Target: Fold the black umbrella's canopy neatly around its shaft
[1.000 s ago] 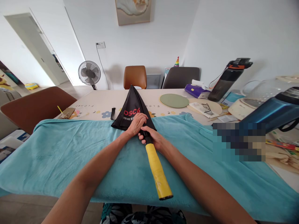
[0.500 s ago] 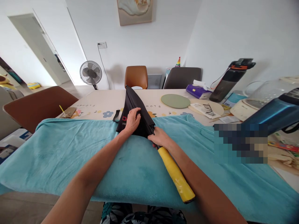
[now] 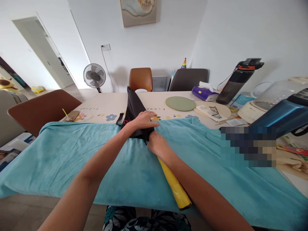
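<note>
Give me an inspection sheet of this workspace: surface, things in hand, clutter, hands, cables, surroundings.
Surface: turquoise blanket covering the near part of the table.
Things in hand: black umbrella, canopy toward the far side, yellow handle toward the person.
Clutter: purple tissue pack, eyeglasses on paper, blue bottle, all to the right.
Hands: left hand open over the canopy; right hand closed around the umbrella above its handle.
Cables: cord hanging from the wall socket.
Surroundings: fan, picture on the wall.
</note>
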A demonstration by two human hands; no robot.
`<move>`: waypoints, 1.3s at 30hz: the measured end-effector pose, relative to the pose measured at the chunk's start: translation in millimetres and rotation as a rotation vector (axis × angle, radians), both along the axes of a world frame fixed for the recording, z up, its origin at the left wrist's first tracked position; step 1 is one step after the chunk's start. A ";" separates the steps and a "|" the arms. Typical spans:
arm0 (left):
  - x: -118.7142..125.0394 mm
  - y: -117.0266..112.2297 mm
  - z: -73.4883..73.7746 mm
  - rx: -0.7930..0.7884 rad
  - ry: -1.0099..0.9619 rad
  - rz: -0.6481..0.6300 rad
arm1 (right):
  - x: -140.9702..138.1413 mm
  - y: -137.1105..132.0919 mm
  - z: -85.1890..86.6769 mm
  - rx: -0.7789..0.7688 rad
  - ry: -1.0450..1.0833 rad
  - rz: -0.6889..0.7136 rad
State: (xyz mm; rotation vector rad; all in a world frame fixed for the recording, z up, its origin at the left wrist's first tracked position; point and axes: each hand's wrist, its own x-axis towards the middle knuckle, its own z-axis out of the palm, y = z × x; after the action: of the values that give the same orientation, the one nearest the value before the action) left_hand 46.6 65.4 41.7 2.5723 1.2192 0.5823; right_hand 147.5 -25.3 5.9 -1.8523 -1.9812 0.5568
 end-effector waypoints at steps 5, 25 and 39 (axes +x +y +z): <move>18.7 14.7 12.7 -0.217 0.517 -0.014 | -5.6 -8.9 2.9 0.069 -0.019 0.041; -52.0 -14.5 -2.9 0.004 -0.912 0.739 | 23.2 10.9 8.7 -0.505 0.966 -0.010; -52.9 -52.9 -29.3 -0.201 -0.912 0.661 | 9.1 5.4 0.4 -0.596 1.070 -0.052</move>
State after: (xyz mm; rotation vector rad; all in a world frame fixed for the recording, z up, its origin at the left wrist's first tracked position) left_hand -6.3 12.5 12.4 1.3588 1.5748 1.4436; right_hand 156.5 -19.9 6.3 -1.3300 -1.0764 1.7931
